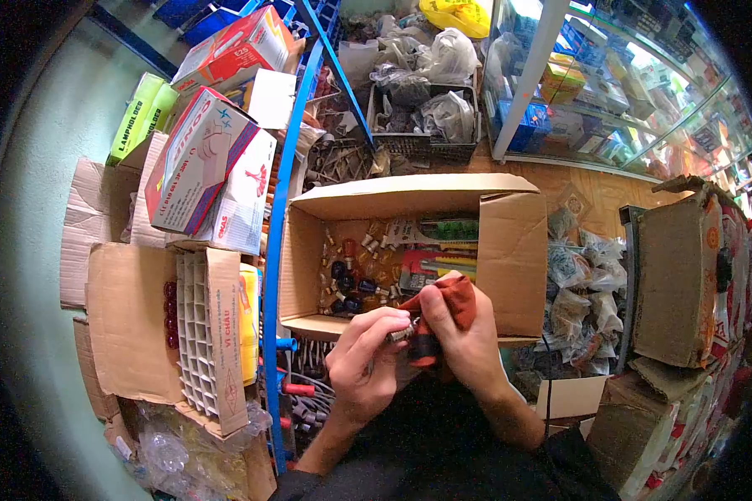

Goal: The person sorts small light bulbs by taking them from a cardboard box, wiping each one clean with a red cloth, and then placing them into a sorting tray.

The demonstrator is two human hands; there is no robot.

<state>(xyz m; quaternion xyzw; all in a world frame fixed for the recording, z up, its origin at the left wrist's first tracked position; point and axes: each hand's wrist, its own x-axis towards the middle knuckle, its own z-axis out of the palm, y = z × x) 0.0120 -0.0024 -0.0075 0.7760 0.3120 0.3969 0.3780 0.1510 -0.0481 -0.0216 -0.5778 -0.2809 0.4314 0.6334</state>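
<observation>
My left hand (364, 361) is closed at the near edge of an open cardboard box (514, 259), its fingertips pinching a small metallic piece (403, 331). Just to its right, my right hand (464, 334) grips a reddish-brown cloth (458, 302), which hangs down between the hands over something dark. The two hands nearly touch. Inside the box, small bulbs (348, 250), some dark blue, lie on the left side. Packaged items in green and pink (447, 230) rest toward the right, partly hidden behind my right hand.
A blue metal post (277, 250) stands left of the box, beside stacked cartons (194, 171) and a divided carton (196, 334). Behind is a crate of plastic bags (449, 117). Right are more bagged parts (572, 309), cartons (668, 284) and a glass cabinet (610, 92).
</observation>
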